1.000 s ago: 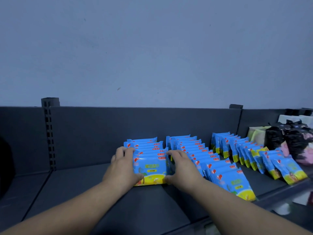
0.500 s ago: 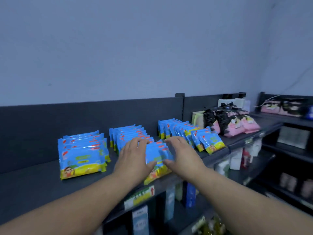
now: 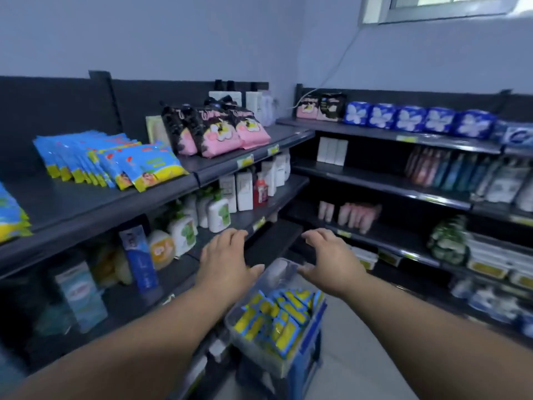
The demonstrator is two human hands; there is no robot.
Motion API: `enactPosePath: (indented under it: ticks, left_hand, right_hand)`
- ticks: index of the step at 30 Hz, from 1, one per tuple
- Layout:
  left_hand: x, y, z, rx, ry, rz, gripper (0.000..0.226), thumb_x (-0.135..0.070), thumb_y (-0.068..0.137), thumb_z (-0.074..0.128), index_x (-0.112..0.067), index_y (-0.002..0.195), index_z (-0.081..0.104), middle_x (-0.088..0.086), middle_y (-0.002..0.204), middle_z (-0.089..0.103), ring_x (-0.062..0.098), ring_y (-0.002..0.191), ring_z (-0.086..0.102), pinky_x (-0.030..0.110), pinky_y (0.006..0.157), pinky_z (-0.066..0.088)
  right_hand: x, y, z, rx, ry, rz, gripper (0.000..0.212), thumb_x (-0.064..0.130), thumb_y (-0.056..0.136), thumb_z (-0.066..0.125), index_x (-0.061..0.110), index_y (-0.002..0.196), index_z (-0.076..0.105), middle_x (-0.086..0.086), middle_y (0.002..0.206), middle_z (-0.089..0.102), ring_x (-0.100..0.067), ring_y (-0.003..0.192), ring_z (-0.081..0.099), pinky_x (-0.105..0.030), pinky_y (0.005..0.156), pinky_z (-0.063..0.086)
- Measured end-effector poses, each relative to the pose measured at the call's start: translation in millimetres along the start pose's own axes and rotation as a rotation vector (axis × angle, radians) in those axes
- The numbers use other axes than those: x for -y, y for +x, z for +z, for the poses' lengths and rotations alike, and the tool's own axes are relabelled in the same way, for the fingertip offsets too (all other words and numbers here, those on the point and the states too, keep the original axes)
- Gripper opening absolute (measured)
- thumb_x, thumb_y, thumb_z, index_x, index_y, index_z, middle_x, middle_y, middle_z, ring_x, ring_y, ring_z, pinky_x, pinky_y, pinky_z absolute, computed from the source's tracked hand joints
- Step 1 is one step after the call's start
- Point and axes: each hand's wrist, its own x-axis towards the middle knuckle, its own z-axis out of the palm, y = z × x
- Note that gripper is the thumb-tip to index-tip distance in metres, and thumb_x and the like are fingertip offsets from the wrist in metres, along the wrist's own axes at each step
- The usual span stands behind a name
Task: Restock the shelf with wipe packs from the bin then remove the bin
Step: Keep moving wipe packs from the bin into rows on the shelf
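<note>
1. Both hands have left the packs on the top shelf, and the view has swung right and down to the bin (image 3: 253, 353).
2. Nearest, the clear bin sits low on a blue support (image 3: 310, 359) that I cannot identify. Its long axis runs away from the person. Wipe packs (image 3: 277, 316) stand on edge across its near and middle part, and its far end looks bare.
3. Over that far end hover the left hand (image 3: 225, 264) and the right hand (image 3: 331, 261), fingers spread and loose, grasping nothing. Whether the thumbs touch the rim cannot be told.
4. The packs therefore lie below the hands and back toward the person, about equally near to either hand. The next reach likely goes down and inward.
5. Farther left, the shelf (image 3: 80, 200) carries the stocked packs (image 3: 115, 163) in leaning rows near its front edge.
</note>
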Motion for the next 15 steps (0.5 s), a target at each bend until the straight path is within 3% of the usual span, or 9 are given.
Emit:
enactPosePath:
  ticks: [7, 12, 15]
  left_hand:
    - [-8.0, 32.9, 94.6, 0.159, 0.008, -0.02, 0.079, -0.06, 0.083, 0.056, -0.023, 0.146, 0.027, -0.001, 0.149, 0.03, 0.019, 0.139, 0.026, 0.037, 0.115, 0.021]
    - [14.7, 71.2, 149.1, 0.216, -0.018, -0.045, 0.085, -0.067, 0.074, 0.054, -0.016, 0.141, 0.04, 0.006, 0.142, 0.042, 0.025, 0.13, 0.039, 0.037, 0.106, 0.031]
    - [33.9, 103.1, 179.4, 0.275, 0.007, -0.059, 0.083, -0.061, 0.079, 0.06, -0.017, 0.144, 0.034, 0.005, 0.145, 0.038, 0.024, 0.132, 0.037, 0.039, 0.107, 0.034]
  right_hand:
    - [-94.3, 9.6, 47.9, 0.139, -0.08, 0.199, 0.075, 0.053, 0.085, 0.061, 0.029, 0.148, 0.027, 0.0, 0.154, 0.026, -0.023, 0.14, 0.028, -0.037, 0.114, 0.028]
    - [-120.1, 47.5, 97.3, 0.226, -0.072, 0.274, 0.072, 0.053, 0.085, 0.06, 0.031, 0.147, 0.028, 0.001, 0.154, 0.028, -0.023, 0.138, 0.031, -0.038, 0.114, 0.028]
    - [-130.1, 78.6, 122.9, 0.265, -0.064, 0.293, 0.069, 0.051, 0.086, 0.06, 0.031, 0.145, 0.031, 0.001, 0.151, 0.031, -0.023, 0.136, 0.034, -0.036, 0.112, 0.03]
